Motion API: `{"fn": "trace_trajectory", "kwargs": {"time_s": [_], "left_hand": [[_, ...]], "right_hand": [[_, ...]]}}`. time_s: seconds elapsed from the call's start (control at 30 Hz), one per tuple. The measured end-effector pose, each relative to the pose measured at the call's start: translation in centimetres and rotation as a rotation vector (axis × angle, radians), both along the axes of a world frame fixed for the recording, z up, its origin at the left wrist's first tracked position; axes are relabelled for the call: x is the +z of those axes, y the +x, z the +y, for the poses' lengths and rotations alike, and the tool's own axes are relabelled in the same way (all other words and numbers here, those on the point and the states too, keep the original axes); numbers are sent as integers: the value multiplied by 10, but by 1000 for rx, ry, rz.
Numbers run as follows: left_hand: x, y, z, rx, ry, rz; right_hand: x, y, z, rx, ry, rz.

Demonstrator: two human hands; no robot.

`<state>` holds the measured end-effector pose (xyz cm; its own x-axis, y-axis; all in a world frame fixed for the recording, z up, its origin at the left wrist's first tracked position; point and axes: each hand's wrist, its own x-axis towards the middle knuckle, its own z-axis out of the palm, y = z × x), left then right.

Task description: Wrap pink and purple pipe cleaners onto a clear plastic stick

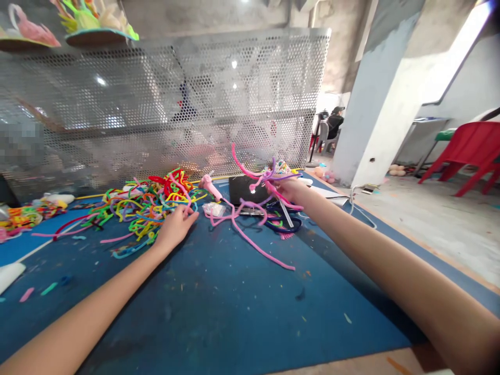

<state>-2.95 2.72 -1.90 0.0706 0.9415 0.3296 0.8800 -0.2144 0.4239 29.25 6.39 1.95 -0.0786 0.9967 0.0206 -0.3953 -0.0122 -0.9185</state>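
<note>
My left hand (177, 224) is at the right edge of a tangled pile of coloured pipe cleaners (144, 203). Its fingers are closed in a pinch at a pink pipe cleaner (184, 188) that rises out of the pile. Farther right, my right hand (288, 188) grips twisted pink and purple pipe cleaners (266, 176) above the table, their ends sticking out on several sides. Between the hands, a looped pink-purple pipe cleaner piece (250, 239) stretches over the table, one long end pointing toward me.
A pink glue gun (211, 187), a small clear bag (214, 209) and a black flat object (244, 188) are between the hands. A perforated metal screen (156, 114) stands behind the blue table (219, 312). Another person (335, 125) sits far off; a red chair (469, 151) stands right.
</note>
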Motion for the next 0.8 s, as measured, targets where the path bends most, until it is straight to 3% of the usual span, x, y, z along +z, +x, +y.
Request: {"fn": "trace_trajectory", "kwargs": {"time_s": [0.1,0.17,0.27,0.33,0.4,0.47,0.53,0.67,0.8], "left_hand": [[0,0,-3,61,73,38],[1,5,-9,34,178,18],[7,18,-22,-95,375,-58],[14,29,-33,-226,384,-207],[20,40,-46,-403,222,-478],[23,51,-57,-554,-60,-782],[22,59,-66,-585,-299,-958],[18,66,-73,-582,-525,-1024],[17,64,-71,-634,-679,-1076]], "right_hand": [[2,-10,-6,94,9,-53],[4,-18,-11,173,15,-85],[10,-38,-24,270,113,-221],[15,-53,-36,281,247,-370],[19,-68,-48,301,344,-465],[21,-82,-59,314,382,-449],[19,-92,-67,335,389,-413],[16,-103,-73,357,460,-492],[22,-99,-73,251,523,-511]]}}
